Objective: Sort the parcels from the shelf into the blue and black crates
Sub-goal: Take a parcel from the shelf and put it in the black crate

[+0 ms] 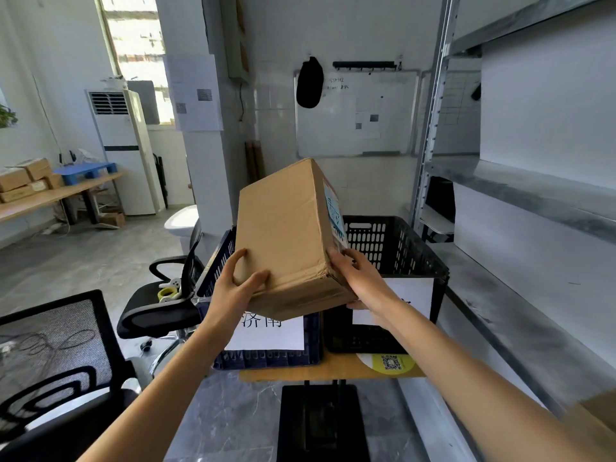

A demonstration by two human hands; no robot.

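Note:
A brown cardboard parcel (286, 235) with a blue-and-white label on its right face is held tilted in the air, above the two crates. My left hand (235, 290) grips its near left corner, thumb on top. My right hand (358, 276) holds its near right corner from the side and below. Under it stands the blue crate (266, 360) with a white paper sign on its front. To the right of that is the black crate (396, 248), also with a white sign. The parcel hides most of the blue crate's inside.
Both crates stand on a small wooden table (330, 370) with a black base. A grey metal shelf (520, 195) runs along the right. Two black office chairs (160, 305) stand on the left. Further boxes (23, 181) lie on a far bench at the left wall.

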